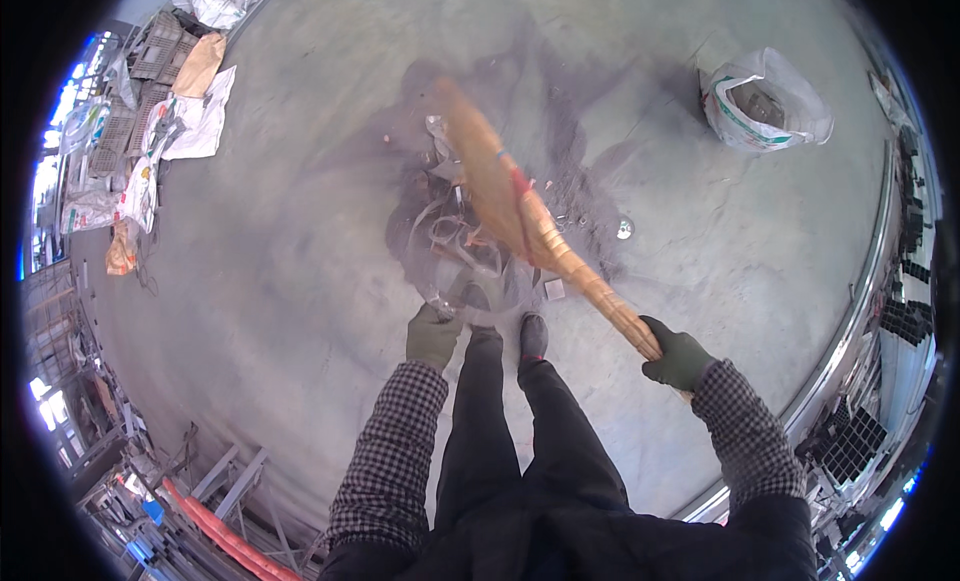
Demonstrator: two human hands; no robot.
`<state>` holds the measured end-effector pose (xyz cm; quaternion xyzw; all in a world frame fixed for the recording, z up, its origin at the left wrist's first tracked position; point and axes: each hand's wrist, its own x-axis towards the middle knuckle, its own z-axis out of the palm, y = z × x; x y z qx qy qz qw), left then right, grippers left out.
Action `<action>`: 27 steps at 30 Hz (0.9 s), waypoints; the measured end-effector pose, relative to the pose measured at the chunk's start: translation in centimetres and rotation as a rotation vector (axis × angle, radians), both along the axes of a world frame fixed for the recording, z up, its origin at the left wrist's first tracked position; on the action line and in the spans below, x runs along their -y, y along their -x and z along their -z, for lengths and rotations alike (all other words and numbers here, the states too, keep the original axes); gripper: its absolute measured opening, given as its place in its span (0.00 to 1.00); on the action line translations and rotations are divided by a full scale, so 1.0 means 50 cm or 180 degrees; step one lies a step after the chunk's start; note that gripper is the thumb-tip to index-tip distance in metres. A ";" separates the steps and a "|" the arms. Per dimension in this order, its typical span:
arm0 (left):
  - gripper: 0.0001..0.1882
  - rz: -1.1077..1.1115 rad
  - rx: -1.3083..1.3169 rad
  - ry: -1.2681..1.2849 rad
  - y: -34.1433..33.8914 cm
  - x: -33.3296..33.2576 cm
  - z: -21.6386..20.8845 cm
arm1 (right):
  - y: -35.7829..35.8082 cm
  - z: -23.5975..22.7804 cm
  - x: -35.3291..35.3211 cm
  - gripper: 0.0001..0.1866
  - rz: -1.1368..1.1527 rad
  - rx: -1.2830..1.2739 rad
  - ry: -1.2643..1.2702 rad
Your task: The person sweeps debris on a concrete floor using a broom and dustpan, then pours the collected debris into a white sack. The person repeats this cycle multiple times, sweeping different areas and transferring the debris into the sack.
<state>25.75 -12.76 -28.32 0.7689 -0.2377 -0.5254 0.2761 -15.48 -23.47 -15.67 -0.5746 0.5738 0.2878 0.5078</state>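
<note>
1. Head view: the broom (546, 241) has a motion-blurred far end, hiding part of the debris (452, 235).
2. Left hand (433, 338): hard to make out; I cannot tell whether it grips anything.
3. Right hand (678, 355): wrapped around the handle.
4. Straw-coloured and red-banded, the broom slants between right hand and debris.

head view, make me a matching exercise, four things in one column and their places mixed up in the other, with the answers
Things
1. broom
2. white bag
3. red tube
4. scraps

Places
A. in front of the shoes, partly hidden by item 1
B. at the lower left of the picture
C. in the gloved right hand
D. on the floor at the upper right, its mouth open

Right pairs: 1-C, 2-D, 3-B, 4-A
</note>
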 end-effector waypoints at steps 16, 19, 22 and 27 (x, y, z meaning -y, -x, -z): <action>0.21 -0.0248 -0.0270 0.0385 -0.017 0.052 0.017 | 0.123 -0.061 -0.314 0.40 0.3695 0.0823 -0.0255; 0.22 -0.0273 -0.0336 0.0508 -0.009 0.063 -0.021 | 0.138 -0.070 -0.346 0.35 0.4064 0.0698 -0.0460; 0.22 -0.0183 -0.0262 0.0450 -0.002 0.045 -0.069 | 0.162 -0.051 -0.357 0.38 0.4038 0.0627 -0.0426; 0.19 0.0262 0.0362 0.0317 -0.013 0.044 -0.083 | 0.178 0.048 -0.369 0.33 0.4456 0.0850 -0.0596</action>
